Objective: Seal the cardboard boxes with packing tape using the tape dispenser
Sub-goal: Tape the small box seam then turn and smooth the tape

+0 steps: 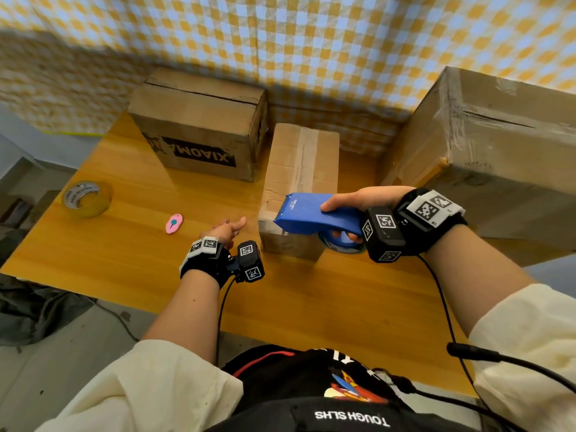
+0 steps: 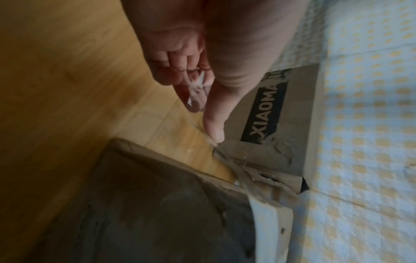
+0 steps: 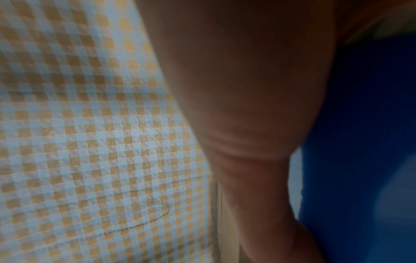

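We are gripping the blue plastic tape dispenser (image 1: 311,215) in our right hand (image 1: 367,199), thumb lying along its flat top and fingers curling round the handle beneath; its toothed front edge is sitting over the near end of the narrow cardboard box (image 1: 300,188), which is standing mid-table with a strip of tape running down its top; our left hand (image 1: 226,230) is hovering just left of that box, thumb and fingertips pinching a crumpled scrap of clear tape (image 2: 198,92). Largest, the plastic-wrapped carton (image 1: 486,151) is looming at the right; the printed box (image 1: 202,132) is sitting behind, its black lettering scuffed; all are resting on the glossy yellow wooden table (image 1: 131,244); at the left a yellowish tape roll (image 1: 88,198) is lying flat; nearer us, a small pink oval cutter (image 1: 174,223) is lying apart from it.
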